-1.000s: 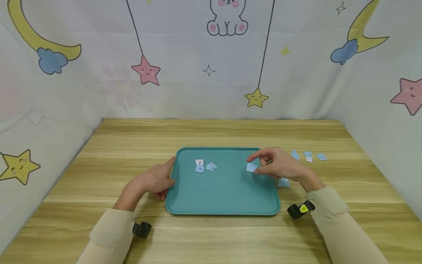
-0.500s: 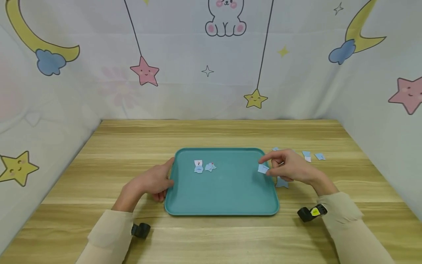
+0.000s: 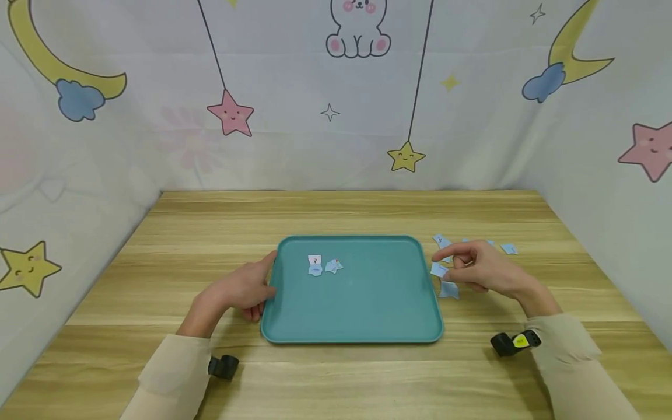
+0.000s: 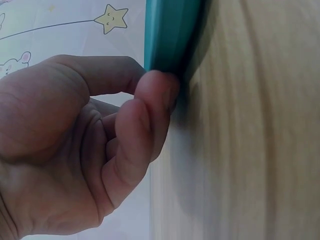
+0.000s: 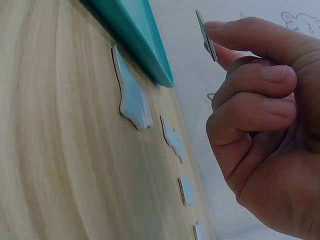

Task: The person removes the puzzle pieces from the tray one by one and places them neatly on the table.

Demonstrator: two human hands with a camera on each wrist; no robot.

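Along the left edge of the teal tray (image 3: 352, 309), my left hand (image 3: 238, 289) grips the rim (image 4: 167, 35), thumb and curled fingers against it. A small light-blue puzzle piece (image 3: 438, 270) is pinched between thumb and index finger of my right hand (image 3: 488, 268). That piece is held above the tray's right edge, seen nearly edge-on (image 5: 205, 35) in the right wrist view, where the other fingers curl toward the palm. In the tray's upper left lie a white-and-blue joined-looking piece (image 3: 315, 265) and another blue piece (image 3: 333, 266) beside it.
Several blue pieces lie on the wooden table right of the tray: one near its rim (image 3: 449, 289), one farther back (image 3: 442, 240), one at far right (image 3: 509, 249). My right hand partly covers others. A printed cloth (image 3: 294, 151) hangs behind the table.
My right hand has moved right with the pinched puzzle piece, from above the tray to its right edge. A piece behind the hand now shows. My left hand keeps its place on the tray.
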